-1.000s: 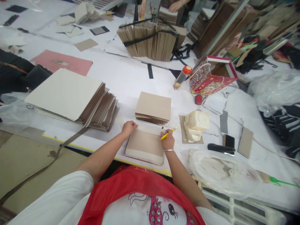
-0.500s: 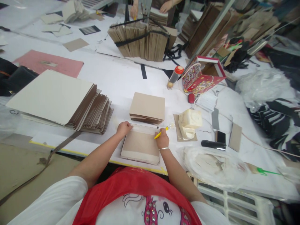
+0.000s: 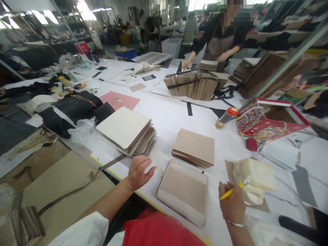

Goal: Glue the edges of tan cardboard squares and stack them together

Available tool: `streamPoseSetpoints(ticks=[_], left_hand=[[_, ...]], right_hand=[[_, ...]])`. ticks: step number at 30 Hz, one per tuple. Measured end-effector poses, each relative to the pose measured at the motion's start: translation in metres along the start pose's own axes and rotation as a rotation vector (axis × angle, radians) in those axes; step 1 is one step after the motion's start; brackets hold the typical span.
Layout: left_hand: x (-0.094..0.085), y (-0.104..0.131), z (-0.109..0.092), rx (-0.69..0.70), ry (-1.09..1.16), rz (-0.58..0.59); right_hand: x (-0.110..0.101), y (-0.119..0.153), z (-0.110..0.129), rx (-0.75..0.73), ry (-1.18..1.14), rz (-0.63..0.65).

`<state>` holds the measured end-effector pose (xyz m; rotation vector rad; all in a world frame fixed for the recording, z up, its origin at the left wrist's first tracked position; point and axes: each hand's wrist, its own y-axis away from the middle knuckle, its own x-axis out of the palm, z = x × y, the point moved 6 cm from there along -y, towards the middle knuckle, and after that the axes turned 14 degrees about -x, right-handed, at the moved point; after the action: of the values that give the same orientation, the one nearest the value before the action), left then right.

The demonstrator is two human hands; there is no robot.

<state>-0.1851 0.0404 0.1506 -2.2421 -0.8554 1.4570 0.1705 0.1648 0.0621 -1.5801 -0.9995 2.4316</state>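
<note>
My right hand [image 3: 233,201] is closed around a small yellow-handled brush [image 3: 230,193]. The brush's bristle end is at a cream-coloured, smeared tub [image 3: 258,174], which stands on a scrap of board. My left hand [image 3: 140,173] is raised with thumb and fingers apart and nothing in it, near the front corner of a tall stack of pale boards [image 3: 125,126]. Between my hands lies a low pile of brown panels [image 3: 183,186] whose top sheet has pale bands along two edges. Behind it sits another pile of brown boards [image 3: 194,145].
Behind the tub are a red patterned paper bag [image 3: 271,119], a red-lidded jar [image 3: 227,118] and a face mask [image 3: 279,152]. Across the table a co-worker [image 3: 220,44] stands behind a strapped row of boards [image 3: 193,85]. A pink sheet [image 3: 120,99] lies at left.
My left hand has let go of the panel's far left corner and moved left. My right hand has carried the brush right to the tub. The head view has tilted up and turned left.
</note>
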Motion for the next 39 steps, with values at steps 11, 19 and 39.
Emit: streamPoseSetpoints(ticks=[11, 19, 39], left_hand=[[-0.059, -0.036, 0.092, -0.196, -0.394, 0.094], [-0.049, -0.022, 0.051, -0.006, -0.259, 0.195], [0.042, 0.106, -0.087, 0.611, 0.070, 0.503]], right_hand=[[0.013, -0.030, 0.140, -0.156, -0.542, 0.135], [0.020, -0.047, 0.230, -0.132, -0.837, 0.358], [0.007, 0.014, 0.110, 0.188, -0.807, 0.298]])
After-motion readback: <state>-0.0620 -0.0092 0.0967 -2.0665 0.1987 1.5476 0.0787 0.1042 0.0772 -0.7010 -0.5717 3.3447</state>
